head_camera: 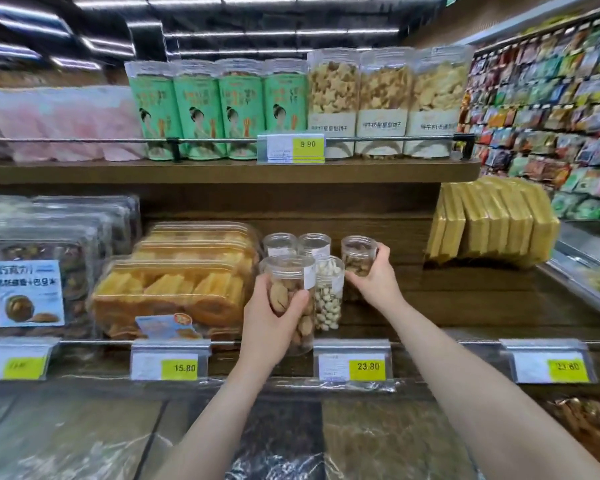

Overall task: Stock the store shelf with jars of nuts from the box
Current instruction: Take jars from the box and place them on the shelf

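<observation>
- Two bare forearms are reaching up from the bottom edge toward the wooden shelf (465,299).
- Left hand (271,323) is wrapping around a clear jar of brown nuts (288,271), holding it upright at the shelf's front edge, just above the rail.
- Right hand (374,275) is clasping a smaller jar of nuts (358,252), keeping it upright further back on the shelf, to the right of the other jars.
- Jar of pale nuts (328,299) is standing between the two hands, touching the left-hand jar.
- Two more clear jars (297,244) are standing behind, near the shelf's back panel.
- Packs of yellow cakes (174,289) are sitting just left of the jars.
- Price tag reading 23.80 (354,366) is hanging on the front rail below the jars.
- Stacked yellow packets (492,223) are leaning at the shelf's right end, well apart from the jars.
</observation>
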Motion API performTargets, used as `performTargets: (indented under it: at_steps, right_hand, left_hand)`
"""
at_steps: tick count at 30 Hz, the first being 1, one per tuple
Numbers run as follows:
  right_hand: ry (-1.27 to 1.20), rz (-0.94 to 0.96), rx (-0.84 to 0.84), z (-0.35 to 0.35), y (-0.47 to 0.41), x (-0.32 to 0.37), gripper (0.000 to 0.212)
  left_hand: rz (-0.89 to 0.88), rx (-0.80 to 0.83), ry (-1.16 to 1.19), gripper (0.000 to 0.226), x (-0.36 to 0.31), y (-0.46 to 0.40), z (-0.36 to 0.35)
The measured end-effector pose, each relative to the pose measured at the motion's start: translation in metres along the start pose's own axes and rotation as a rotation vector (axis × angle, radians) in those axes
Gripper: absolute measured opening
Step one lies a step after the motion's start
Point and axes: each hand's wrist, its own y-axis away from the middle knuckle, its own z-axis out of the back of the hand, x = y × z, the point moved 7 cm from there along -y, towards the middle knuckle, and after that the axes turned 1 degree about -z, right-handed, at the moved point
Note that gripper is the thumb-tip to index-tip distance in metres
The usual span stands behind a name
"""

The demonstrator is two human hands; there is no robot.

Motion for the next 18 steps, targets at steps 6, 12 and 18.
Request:
performTargets:
  at_steps: [6,12,18]
  right_hand:
    - [0.005,0.018,-0.116,0.032,0.025,0.031,0.085]
    - [-0.110,0.114,0.322,0.035,0.114,0.105,0.048]
    - [0.046,0.058,0.498,0.046,0.137,0.110,0.053]
  left_hand:
    - [-0.011,-0.024,-0.012,0.029,-0.010,0.008,-0.001]
    - [-0.012,0.125,-0.024,0.023,-0.040,0.030,-0.019]
    - [-0.014,0.339,-0.087,0.043,-0.059,0.044,-0.049]
